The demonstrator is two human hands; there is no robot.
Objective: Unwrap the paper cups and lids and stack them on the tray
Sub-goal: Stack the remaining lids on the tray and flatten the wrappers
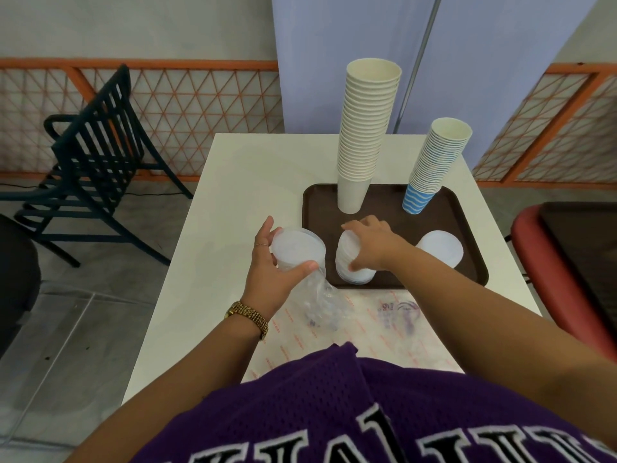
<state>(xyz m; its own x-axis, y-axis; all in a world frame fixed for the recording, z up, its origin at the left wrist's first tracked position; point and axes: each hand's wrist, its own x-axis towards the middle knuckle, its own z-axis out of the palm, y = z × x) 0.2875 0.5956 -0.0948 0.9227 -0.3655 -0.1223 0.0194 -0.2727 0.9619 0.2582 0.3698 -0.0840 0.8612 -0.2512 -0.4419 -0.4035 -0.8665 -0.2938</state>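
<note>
Empty plastic wrappers (367,315) on table (207,262) nearest me | my left hand (270,265) grips still-sleeved lid stack (298,250) | right hand (370,245) grasps unwrapped lid stack (347,262) on tray (467,262) | cup stacks (365,128) done, one sleeve left, I judge
</note>
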